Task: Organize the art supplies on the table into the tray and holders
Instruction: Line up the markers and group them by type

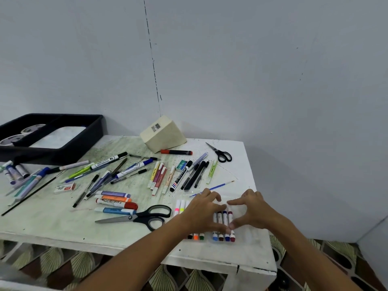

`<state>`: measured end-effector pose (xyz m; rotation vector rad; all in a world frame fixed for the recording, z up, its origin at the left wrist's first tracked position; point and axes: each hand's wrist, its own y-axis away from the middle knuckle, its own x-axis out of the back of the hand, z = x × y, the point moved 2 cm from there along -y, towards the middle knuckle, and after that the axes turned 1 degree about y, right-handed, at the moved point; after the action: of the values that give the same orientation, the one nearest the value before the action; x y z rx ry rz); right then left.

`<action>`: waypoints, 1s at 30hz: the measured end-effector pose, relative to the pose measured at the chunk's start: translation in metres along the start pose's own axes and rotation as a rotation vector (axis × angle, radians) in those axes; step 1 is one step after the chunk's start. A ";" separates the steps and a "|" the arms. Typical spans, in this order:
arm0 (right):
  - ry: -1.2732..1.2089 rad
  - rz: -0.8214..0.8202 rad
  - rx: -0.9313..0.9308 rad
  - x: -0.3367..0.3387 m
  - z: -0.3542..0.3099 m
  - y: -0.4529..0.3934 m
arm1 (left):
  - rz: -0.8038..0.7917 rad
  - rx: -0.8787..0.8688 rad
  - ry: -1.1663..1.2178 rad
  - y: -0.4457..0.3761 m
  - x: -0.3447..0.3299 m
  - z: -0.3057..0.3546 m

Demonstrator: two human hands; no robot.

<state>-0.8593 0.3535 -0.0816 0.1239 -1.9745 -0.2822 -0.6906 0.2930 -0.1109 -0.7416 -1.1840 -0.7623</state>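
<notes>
- Head view: both hands are working at the near right corner of the white table [63, 223], over a row of small markers [223, 222] lying side by side, caps toward the table's front edge.
- The left hand [201, 215] is lying across the middle of the row, fingers curled down onto the markers; whether it is actually gripping any is not clear.
- The right hand [249, 211] is sitting at the row's right end, thumb and forefinger bent toward the left hand's fingertips, touching the outermost markers; its hold cannot be told for certain either.
- A large pair of scissors [144, 216] is lying just left of the row, blades pointing left.
- A small pair of scissors [220, 153] is resting near the far right edge.
- Loose pens and markers [117, 166] are lying scattered across the middle and left of the table.
- A black tray [94, 131] with 2 compartments is sitting at the far left corner, rolls of tape [12, 138] in its left compartment.
- A cream block-shaped holder [165, 136] is sitting tipped over against the wall, near the tray.
</notes>
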 end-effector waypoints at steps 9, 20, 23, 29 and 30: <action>0.067 0.007 0.024 -0.004 0.002 -0.007 | -0.067 0.105 -0.023 0.001 0.002 0.005; 0.191 -0.003 0.025 -0.001 -0.006 -0.009 | -0.095 0.080 -0.108 0.007 0.006 0.012; 0.247 -0.040 0.009 0.003 -0.016 -0.015 | -0.121 0.091 -0.145 0.008 0.010 0.016; 0.199 0.056 0.034 0.007 -0.055 -0.034 | -0.043 0.164 -0.079 0.025 0.012 -0.001; 0.158 0.079 0.062 0.006 -0.063 -0.036 | 0.004 0.175 -0.065 0.031 0.016 -0.009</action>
<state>-0.8053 0.3086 -0.0614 0.1052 -1.8273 -0.1551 -0.6567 0.3006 -0.1002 -0.6269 -1.2897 -0.6264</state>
